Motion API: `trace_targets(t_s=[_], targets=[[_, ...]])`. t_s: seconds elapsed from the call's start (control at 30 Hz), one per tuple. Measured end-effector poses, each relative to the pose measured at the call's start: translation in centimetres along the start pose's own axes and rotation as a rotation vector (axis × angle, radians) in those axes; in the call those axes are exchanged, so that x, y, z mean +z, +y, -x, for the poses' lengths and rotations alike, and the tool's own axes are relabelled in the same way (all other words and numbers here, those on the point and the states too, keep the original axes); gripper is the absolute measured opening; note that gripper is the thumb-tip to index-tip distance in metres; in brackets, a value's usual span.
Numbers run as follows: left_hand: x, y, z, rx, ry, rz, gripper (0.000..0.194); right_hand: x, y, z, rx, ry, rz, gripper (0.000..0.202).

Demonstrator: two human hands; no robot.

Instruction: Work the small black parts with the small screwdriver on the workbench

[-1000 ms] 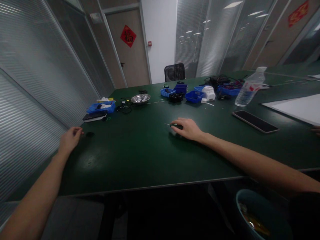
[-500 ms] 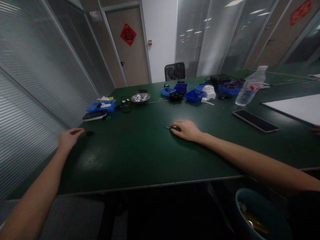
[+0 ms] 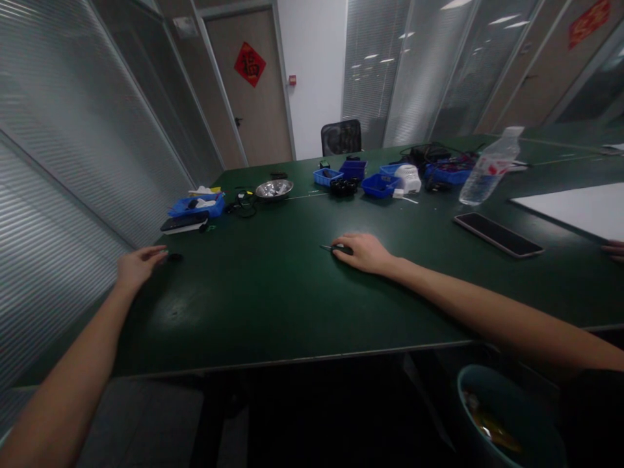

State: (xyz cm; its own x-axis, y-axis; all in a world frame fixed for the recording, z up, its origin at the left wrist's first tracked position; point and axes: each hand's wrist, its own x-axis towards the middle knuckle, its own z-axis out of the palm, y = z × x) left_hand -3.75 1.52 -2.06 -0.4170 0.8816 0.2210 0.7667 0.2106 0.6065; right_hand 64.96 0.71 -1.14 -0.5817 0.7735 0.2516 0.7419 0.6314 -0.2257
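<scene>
At the table's left edge, my left hand (image 3: 139, 268) has thumb and fingers pinched together, with a tiny greenish spot at the tips that is too small to name. A small flat black object (image 3: 174, 258) lies right beside those fingertips. My right hand (image 3: 363, 252) rests on the green table (image 3: 273, 292) near the middle, its fingers wrapped round a screwdriver (image 3: 326, 247) with a dark handle. The thin metal shaft points left; most of the handle is hidden under the hand.
Back left are a blue tray (image 3: 214, 209), a black-and-white box (image 3: 184, 224) and a steel bowl (image 3: 274, 190). Several blue bins (image 3: 379, 186) and cables stand further back. Rightward are a bottle (image 3: 490, 170), a phone (image 3: 498, 234) and a bucket (image 3: 463, 390) below; another person's fingers (image 3: 615, 249) show.
My left hand has shifted slightly right, toward the black object, and a greenish spot now shows at its fingertips. My right hand has stayed in place with the screwdriver.
</scene>
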Motion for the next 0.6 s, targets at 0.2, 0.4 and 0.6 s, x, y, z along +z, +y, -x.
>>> trace_targets(t_s=[0.2,0.4,0.6], targets=[[-0.1,0.4,0.3,-0.005,-0.050,0.018,0.049,0.0,0.1,0.0,-0.001,-0.004,0.004,0.041],[-0.4,1.1,1.0,0.129,-0.068,-0.073,0.041,-0.1,0.0,0.1,-0.003,-0.012,0.012,0.042],[-0.2,1.2,0.9,0.091,-0.177,-0.082,0.043,-0.3,-0.3,0.0,0.011,-0.009,0.026,0.040]])
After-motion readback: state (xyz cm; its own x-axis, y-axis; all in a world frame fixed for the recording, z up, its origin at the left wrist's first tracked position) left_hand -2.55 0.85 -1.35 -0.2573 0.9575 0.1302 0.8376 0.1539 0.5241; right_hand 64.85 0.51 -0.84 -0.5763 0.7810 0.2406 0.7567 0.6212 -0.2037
